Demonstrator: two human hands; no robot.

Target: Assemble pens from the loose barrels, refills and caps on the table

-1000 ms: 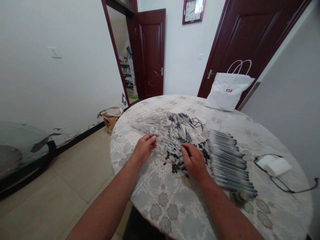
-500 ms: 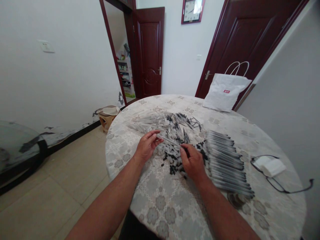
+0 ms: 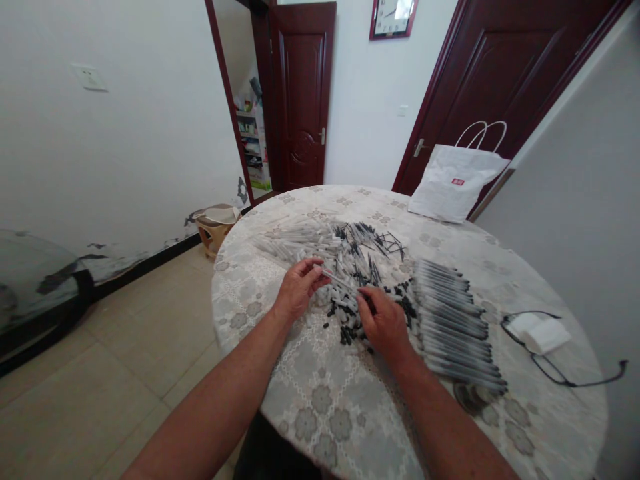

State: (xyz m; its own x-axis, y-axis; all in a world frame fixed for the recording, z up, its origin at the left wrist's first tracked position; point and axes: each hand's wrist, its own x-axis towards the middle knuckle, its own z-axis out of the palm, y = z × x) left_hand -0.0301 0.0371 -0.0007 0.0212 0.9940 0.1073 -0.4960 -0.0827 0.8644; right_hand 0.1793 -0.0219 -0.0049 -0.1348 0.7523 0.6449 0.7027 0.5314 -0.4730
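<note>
A thin, pale pen barrel (image 3: 338,279) spans the gap between my two hands, above the loose parts. My left hand (image 3: 299,288) pinches its left end between thumb and fingers. At the other end, my right hand (image 3: 384,321) is closed on the barrel, its fingertips partly hidden. Beneath and around them lie small white and black pen caps and plugs (image 3: 346,333). Beyond my left hand is a heap of clear pen barrels (image 3: 300,235). Dark ink refills (image 3: 374,239) are scattered behind the caps. Right of my right hand, finished-looking pens (image 3: 453,327) lie side by side in a stack.
A patterned cloth covers the round table (image 3: 320,407). Eyeglasses (image 3: 567,383) and folded tissue (image 3: 543,333) rest at the right, near a small round object (image 3: 470,398) beside the pen stack. A white paper bag (image 3: 455,187) stands at the back. A stool (image 3: 216,230) is left of the table.
My left fingers have closed more tightly around the barrel's end, and both hands have come slightly closer together. The view has shifted slightly.
</note>
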